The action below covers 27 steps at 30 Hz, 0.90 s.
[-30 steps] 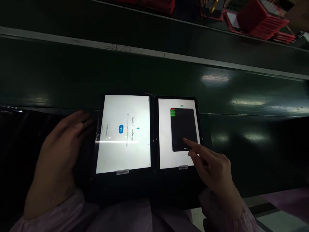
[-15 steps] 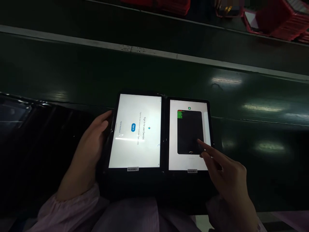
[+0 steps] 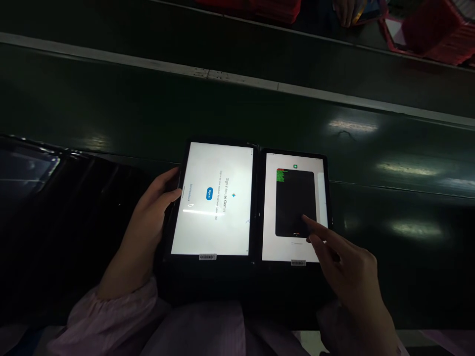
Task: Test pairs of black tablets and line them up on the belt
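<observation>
Two black-framed tablets lie side by side on the dark green work surface. The left tablet (image 3: 208,227) shows a white sign-in page with a blue button and has a barcode sticker (image 3: 208,257) at its near edge. My left hand (image 3: 150,217) grips its left side, thumb on the front bezel, the other fingers partly hidden. On the right tablet (image 3: 270,207), a black app card with green and red text stands on a white screen. My right hand (image 3: 347,262) is over its lower right, index finger stretched to the card, thumb apart; its other fingers are curled and partly hidden.
Glossy black items (image 3: 85,198) lie at the left beside my arm. A pale metal strip (image 3: 208,74) crosses the surface beyond the tablets. Red trays (image 3: 434,29) are stacked at the far right, near another person's hand (image 3: 345,11).
My left thumb has come down onto the left tablet's bezel. The app card has shifted slightly left on the right screen, and faint text below it is clearer. The view has shifted slightly.
</observation>
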Tool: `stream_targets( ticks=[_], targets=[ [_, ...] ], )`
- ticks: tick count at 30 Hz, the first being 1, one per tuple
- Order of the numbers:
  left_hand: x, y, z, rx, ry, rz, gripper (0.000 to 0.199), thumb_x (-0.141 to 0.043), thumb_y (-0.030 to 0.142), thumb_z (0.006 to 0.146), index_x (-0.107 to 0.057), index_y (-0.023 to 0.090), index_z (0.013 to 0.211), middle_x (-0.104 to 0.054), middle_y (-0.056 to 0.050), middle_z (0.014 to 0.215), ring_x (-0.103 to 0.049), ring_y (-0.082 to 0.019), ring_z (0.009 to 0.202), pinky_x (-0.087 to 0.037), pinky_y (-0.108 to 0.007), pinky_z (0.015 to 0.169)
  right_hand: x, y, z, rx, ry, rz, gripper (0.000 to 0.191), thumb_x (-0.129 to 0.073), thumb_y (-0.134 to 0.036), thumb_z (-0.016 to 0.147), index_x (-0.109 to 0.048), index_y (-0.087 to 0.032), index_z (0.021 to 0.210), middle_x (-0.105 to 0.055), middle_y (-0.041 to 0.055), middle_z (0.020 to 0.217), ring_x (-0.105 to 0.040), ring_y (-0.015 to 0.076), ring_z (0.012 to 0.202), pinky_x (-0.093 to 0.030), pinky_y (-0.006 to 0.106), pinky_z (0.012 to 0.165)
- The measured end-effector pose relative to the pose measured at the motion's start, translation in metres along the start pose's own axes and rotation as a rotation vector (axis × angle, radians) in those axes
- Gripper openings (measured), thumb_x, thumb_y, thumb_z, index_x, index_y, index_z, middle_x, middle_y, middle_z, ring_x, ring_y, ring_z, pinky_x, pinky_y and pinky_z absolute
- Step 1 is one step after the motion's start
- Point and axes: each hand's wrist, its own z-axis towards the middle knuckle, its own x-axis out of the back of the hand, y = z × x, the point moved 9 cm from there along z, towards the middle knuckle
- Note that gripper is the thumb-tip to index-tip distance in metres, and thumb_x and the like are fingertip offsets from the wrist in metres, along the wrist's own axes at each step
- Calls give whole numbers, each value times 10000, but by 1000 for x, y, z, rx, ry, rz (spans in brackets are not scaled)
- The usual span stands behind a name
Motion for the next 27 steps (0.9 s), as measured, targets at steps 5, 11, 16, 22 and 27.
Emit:
stream_targets(
  ticks=[5, 11, 16, 22, 27],
  targets=[
    [1, 2, -3, 8, 6, -6, 487, -720, 195, 815, -775, 336, 1278, -785, -1, 1319, -726, -319, 1258, -557, -524, 1147, 6, 0, -1, -1, 50, 2, 306, -542, -296, 1110, -780, -218, 1287, -764, -26, 684, -336, 62, 337, -308, 221, 328],
    [2, 1, 0, -21, 2, 30, 497, -735, 216, 816, -765, 326, 1300, -782, -21, 1322, -735, -328, 1235, -575, -546, 1119, 7, -1, -2, 15, 64, 23, 288, -556, -267, 1099, -786, -238, 1271, -778, -25, 698, -419, 64, 340, -367, 207, 348],
    [1, 0, 1, -69, -24, 42, 505, -741, 253, 837, -741, 329, 1336, -763, -30, 1361, -716, -329, 1274, -566, -511, 1135, 8, 0, -2, -16, 68, 80, 269, -572, -255, 1082, -837, -281, 1042, -865, 13, 963, -477, 50, 336, -438, 207, 351],
    [-7, 2, 8, -116, -79, 258, 652, -803, 252, 843, -614, 251, 1467, -683, -146, 1462, -698, -381, 1285, -621, -577, 1030, 13, -1, -2, -22, 97, 125, 290, -591, -197, 1053, -787, -249, 845, -859, 25, 1110, -469, 30, 334, -421, 199, 326],
    [-9, 3, 12, -158, -81, 325, 676, -823, 282, 857, -578, 234, 1485, -638, -180, 1500, -692, -393, 1292, -631, -571, 1007, 13, 1, -2, -22, 94, 121, 306, -591, -212, 1058, -747, -242, 797, -868, 34, 1029, -500, 45, 329, -422, 208, 329]
  ],
)
